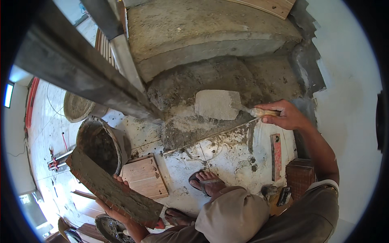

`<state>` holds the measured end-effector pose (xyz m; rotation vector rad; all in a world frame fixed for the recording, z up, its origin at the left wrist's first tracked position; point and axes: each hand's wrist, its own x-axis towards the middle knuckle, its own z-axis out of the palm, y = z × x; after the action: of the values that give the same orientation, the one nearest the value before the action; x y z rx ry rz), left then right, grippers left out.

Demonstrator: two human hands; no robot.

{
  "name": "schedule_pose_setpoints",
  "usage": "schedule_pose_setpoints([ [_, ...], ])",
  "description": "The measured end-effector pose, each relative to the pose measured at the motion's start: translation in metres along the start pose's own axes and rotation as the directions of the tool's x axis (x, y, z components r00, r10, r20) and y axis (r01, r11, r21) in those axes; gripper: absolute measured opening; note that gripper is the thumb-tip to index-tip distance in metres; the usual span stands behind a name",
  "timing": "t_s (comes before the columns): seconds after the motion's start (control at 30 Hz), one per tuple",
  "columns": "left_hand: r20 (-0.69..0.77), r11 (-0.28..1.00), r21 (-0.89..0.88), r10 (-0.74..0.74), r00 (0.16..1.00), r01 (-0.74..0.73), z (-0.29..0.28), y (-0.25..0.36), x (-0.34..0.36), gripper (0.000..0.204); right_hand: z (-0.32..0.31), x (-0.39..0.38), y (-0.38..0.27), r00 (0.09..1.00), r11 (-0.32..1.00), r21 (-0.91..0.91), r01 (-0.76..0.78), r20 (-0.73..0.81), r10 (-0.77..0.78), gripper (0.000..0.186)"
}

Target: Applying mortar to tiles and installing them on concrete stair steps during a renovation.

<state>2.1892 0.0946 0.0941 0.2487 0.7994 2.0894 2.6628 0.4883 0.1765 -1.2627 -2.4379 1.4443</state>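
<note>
My left hand [117, 212] grips a long tile [117, 188] from beneath and along its edge. Grey mortar coats the upward face of the tile, and its reddish ridged rim shows. With my right hand [288, 116] I hold a trowel by its wooden handle. The mortar-covered trowel blade [218, 104] lies flat over a bed of wet mortar [186, 131] at the foot of a concrete step [214, 50]. A thin straight strip [210, 137] runs along the near edge of this bed.
Mortar-crusted buckets [121, 141] stand at the left, behind the tile. A dark metal post [93, 77] slants down from the upper left. Wood-look tiles [144, 178] lie near my feet. A red bar-shaped tool [276, 156] and stacked brown tiles [300, 175] sit near the right wall.
</note>
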Motion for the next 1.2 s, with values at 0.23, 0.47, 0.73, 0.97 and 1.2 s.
schedule_pose_setpoints([
  [0.23,-0.017,0.999,0.027,-0.043,0.999,0.043,0.000,0.000,0.001,0.086,-0.026,-0.034,0.026,0.983,0.993,0.021,-0.118,-0.138,0.120,0.049],
  [0.47,-0.013,0.999,0.044,0.021,1.000,-0.020,-0.005,-0.004,0.002,0.087,-0.036,-0.070,0.057,0.921,0.968,0.084,-0.237,-0.298,0.251,0.049],
  [0.73,-0.050,1.000,-0.002,-0.018,0.999,0.018,0.003,-0.002,0.004,0.085,-0.017,-0.063,0.071,0.945,0.980,0.100,-0.170,-0.267,0.191,0.051],
  [0.97,-0.043,1.000,0.025,-0.008,0.999,0.009,0.006,-0.004,0.005,0.084,0.005,-0.024,0.042,0.984,0.997,-0.066,0.042,-0.172,-0.053,0.048],
  [1.2,-0.013,0.997,0.064,0.039,0.999,-0.038,0.013,-0.006,0.004,0.082,0.030,0.017,-0.001,0.952,0.924,-0.265,0.276,-0.059,-0.302,0.048],
])
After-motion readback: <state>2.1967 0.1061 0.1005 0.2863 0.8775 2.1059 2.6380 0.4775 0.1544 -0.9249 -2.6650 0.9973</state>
